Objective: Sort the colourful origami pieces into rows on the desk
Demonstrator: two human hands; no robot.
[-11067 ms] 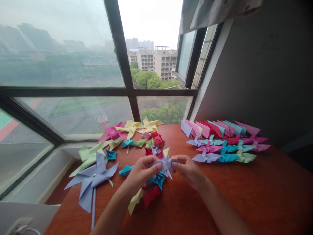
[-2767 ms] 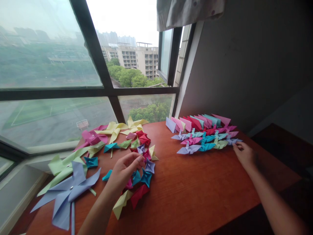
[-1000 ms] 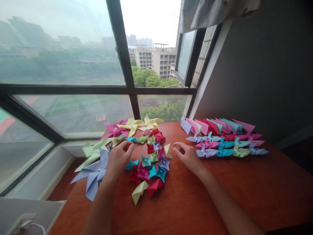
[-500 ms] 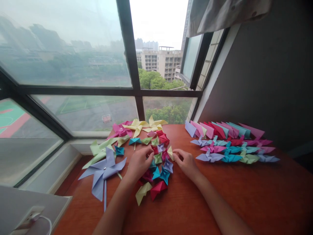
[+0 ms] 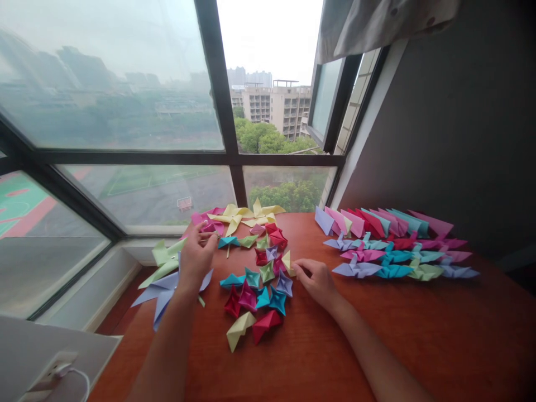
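Observation:
My left hand (image 5: 199, 254) is over the left side of the table, its fingers curled together between the magenta pinwheel (image 5: 208, 220) and the light green pinwheel (image 5: 164, 255). Whatever its fingertips hold is hidden. Below it, my forearm partly covers a lavender pinwheel (image 5: 165, 290). My right hand (image 5: 316, 280) rests on the table, thumb and forefinger at a small pale yellow folded paper (image 5: 287, 261), which stands at the right edge of a cluster of small folded papers. In that cluster are a teal folded paper (image 5: 252, 277), a magenta one (image 5: 248, 296) and a red one (image 5: 266, 325).
Two yellow pinwheels (image 5: 263, 212) lie at the back by the window. On the right stand rows of paper cranes (image 5: 358, 268), with folded paper planes (image 5: 352, 223) behind them. A white cable is plugged into a wall socket (image 5: 54, 371) at lower left.
My left hand has moved from over the cluster up and left towards the pinwheels, uncovering several small folded papers. My right hand stays beside the pale yellow paper.

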